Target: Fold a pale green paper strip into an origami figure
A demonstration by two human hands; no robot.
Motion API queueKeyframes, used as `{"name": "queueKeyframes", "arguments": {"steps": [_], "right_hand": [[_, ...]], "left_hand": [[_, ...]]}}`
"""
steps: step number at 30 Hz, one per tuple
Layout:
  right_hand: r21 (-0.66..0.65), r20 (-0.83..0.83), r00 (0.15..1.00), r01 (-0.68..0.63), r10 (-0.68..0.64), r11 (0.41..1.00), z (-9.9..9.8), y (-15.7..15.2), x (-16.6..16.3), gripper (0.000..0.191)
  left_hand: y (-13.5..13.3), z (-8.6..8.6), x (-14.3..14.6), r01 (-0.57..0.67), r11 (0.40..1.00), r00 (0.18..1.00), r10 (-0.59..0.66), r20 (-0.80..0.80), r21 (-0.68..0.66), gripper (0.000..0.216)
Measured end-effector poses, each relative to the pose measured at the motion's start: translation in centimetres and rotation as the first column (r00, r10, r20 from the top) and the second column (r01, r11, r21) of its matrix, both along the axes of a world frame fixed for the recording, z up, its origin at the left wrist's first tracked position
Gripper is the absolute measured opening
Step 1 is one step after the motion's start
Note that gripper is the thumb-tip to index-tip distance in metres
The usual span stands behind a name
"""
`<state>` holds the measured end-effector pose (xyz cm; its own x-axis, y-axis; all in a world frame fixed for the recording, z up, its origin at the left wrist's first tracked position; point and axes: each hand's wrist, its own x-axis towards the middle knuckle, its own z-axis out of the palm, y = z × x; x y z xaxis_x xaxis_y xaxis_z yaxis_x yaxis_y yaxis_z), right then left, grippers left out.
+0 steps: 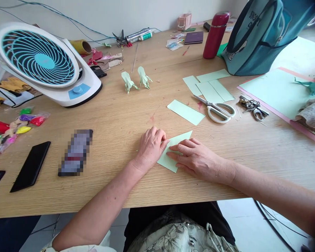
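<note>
Closest to me, I see the left hand [151,147], fingers curled up, touching the left edge of the green paper [179,140]. The paper lies between both hands, its long side pointing far and right. The right hand [198,159] lies flat on it, fingers straight, gripping nothing.

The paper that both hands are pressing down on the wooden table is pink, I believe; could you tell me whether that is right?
Not quite: the paper is pale green, not pink, as the head view shows. The rest holds: the left hand and the right hand both press it down on the wooden table.
</note>
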<state>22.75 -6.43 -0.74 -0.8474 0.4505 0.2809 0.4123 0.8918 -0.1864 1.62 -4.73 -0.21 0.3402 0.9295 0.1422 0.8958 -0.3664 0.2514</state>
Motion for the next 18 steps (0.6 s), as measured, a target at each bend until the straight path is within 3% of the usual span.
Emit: {"name": "queueKeyframes", "arguments": {"steps": [5,10,14,18], "right_hand": [[0.017,0.010,1.000,0.008,-0.008,1.000,-0.1,-0.3,0.0,0.035],[-0.005,-0.101,0.995,-0.009,0.008,1.000,0.2,-0.5,0.2,0.027],[-0.042,-0.215,0.977,-0.002,-0.007,0.999,0.4,0.0,0.6,0.025],[-0.040,-0.294,0.942,0.158,-0.162,0.987,0.8,0.8,1.3,0.025]], "left_hand": [[-0.3,0.7,0.1,0.062,0.997,0.998,-0.061,-0.030,0.047,0.015],[-3.5,0.7,-0.4,0.219,0.970,0.975,-0.221,0.011,0.109,0.030],[-5.9,-0.4,-1.2,0.350,0.937,0.936,-0.350,-0.049,0.007,0.059],[-6.3,-0.7,-1.7,0.380,0.919,0.911,-0.391,-0.130,-0.105,0.072]]}}
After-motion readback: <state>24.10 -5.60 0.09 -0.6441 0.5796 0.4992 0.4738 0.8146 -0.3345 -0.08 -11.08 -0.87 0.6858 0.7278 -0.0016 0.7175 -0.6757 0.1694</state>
